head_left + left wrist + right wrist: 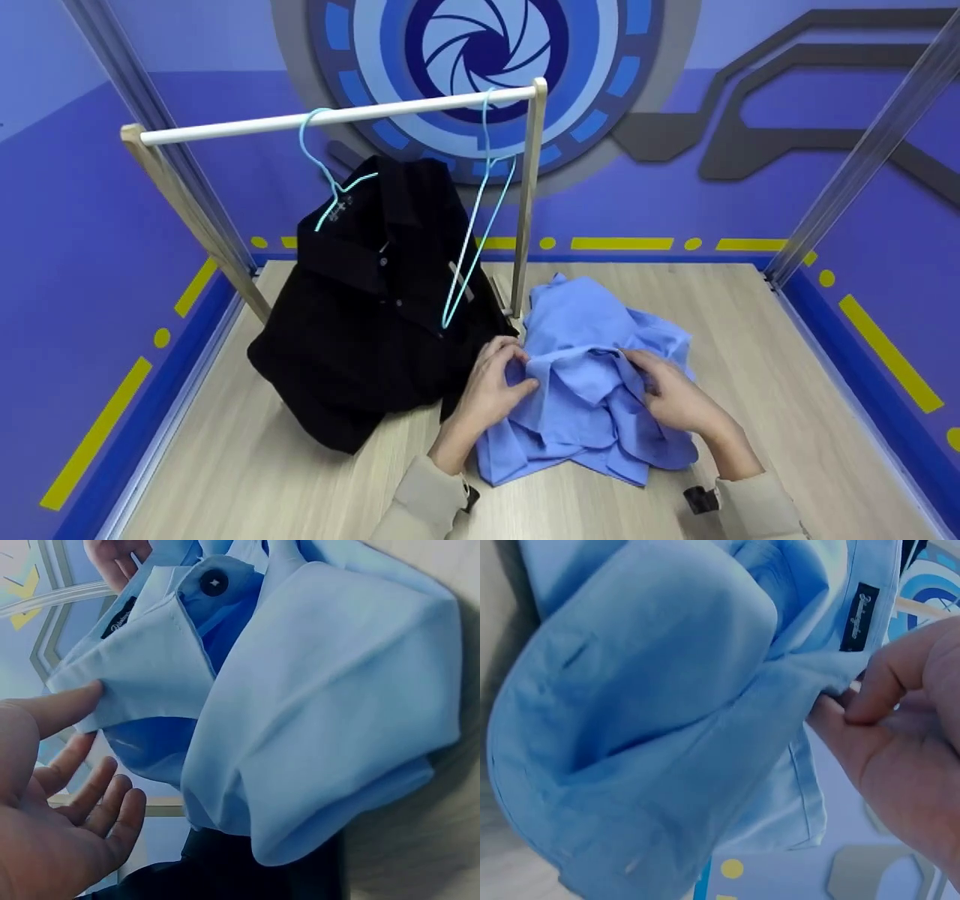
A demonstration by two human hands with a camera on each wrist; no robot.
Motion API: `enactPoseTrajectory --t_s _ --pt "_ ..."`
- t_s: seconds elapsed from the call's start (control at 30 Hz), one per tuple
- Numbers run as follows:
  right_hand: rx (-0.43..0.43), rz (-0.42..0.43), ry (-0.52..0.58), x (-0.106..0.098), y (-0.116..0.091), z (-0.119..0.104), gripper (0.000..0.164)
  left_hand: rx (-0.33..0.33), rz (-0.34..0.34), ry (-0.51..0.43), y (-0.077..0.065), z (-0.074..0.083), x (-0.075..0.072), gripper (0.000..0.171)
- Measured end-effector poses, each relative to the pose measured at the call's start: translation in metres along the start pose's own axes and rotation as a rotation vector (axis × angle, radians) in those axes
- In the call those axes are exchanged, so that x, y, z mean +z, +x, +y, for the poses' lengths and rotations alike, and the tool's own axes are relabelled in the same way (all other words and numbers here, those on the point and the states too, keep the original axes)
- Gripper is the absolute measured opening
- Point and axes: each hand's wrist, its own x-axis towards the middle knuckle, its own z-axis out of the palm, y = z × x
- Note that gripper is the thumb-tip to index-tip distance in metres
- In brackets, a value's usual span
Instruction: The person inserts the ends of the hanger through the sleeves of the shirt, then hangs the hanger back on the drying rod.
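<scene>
A light blue button shirt (577,382) lies crumpled on the table, its collar facing up. At its left side my left hand (491,382) pinches the collar edge between thumb and index finger; the other fingers are spread loosely in the left wrist view. My right hand (675,394) pinches the opposite side of the collar. In the right wrist view a dark neck label (860,617) shows close to those fingertips. A dark button (214,583) sits on the collar band in the left wrist view.
A rack with a white rod (247,129) and wooden posts stands at the left. From it hang a black shirt (360,315) on a light-blue hanger (319,161) and a bare hanger (480,202) beside the right post. Blue walls (750,202) enclose the table (810,435).
</scene>
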Motion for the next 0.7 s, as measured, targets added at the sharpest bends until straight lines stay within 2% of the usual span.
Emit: enactPoseTrajectory --t_s 0.13,0.23,0.43,0.7 --pt "-0.016 -0.032 0.017 -0.0025 -0.0032 0.0003 0.078 0.059 -0.002 -0.073 0.0016 0.0002 0.0006 0.029" --pt "-0.036 -0.056 0.055 -0.0032 -0.0032 0.001 0.075 0.087 -0.004 -0.122 0.0025 0.0001 0.0015 0.029" --pt "-0.037 -0.105 0.213 -0.0026 -0.0022 0.0027 0.071 0.081 0.01 -0.166 0.0025 0.0005 0.0032 0.027" --pt "-0.018 -0.057 0.16 0.0013 0.0002 0.0015 0.071 0.11 0.029 -0.176 0.0031 0.0058 0.0028 0.025"
